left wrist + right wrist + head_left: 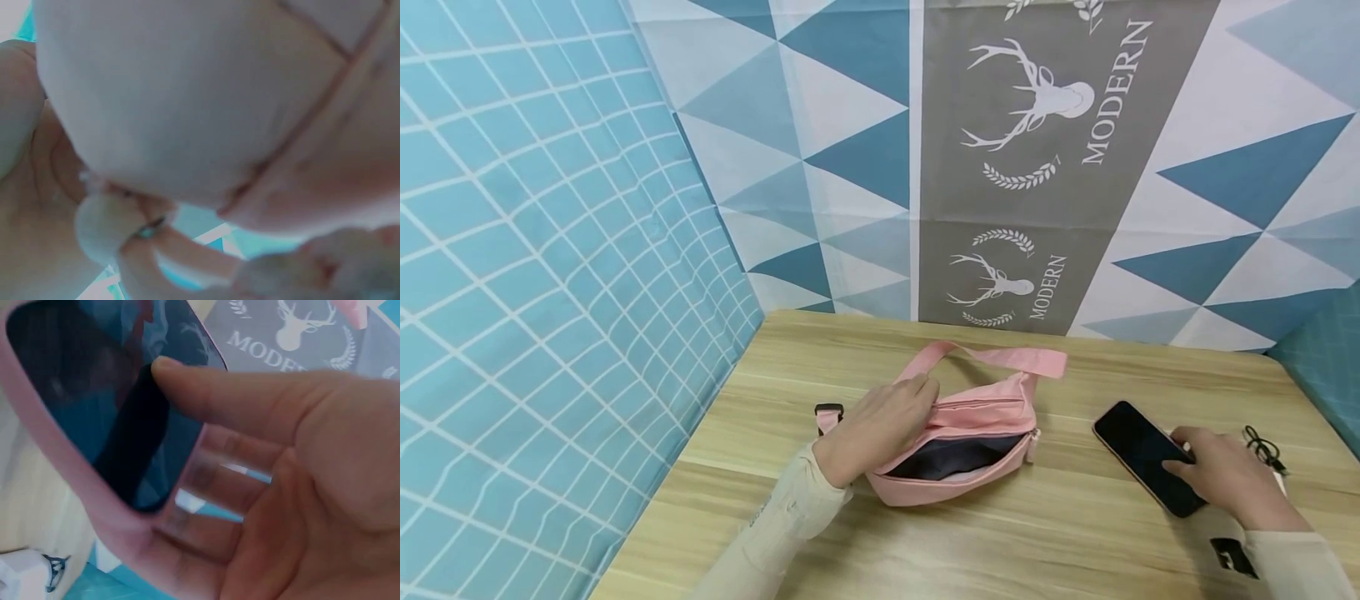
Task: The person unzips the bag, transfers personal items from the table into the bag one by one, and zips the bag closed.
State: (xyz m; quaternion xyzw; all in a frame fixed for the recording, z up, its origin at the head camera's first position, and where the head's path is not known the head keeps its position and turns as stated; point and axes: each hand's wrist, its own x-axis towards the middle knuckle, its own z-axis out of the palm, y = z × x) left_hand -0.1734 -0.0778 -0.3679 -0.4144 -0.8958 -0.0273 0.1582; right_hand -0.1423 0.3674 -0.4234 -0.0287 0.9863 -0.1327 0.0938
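A pink waist bag (925, 493) lies on the table with its front zip compartment gaping, showing a dark lining. My left hand (880, 425) grips the bag's upper back edge, left of its middle. Close up in the left wrist view, the bag's pale fabric (156, 94) fills most of the picture, fingers around it. My right hand (1228, 475) holds a smartphone (1138, 446) by its near right end. The right wrist view shows the thumb on the dark screen (69, 375) and the other fingers beneath the pink case. The phone is tilted there.
Behind the bag loops its pink strap (1033, 360); a black buckle (829, 408) lies to its left. A black cable (1264, 450) is beyond my right hand, beside a white charger block (25, 575). Patterned cloth walls (850, 167) border the wooden table (775, 367) at back and left.
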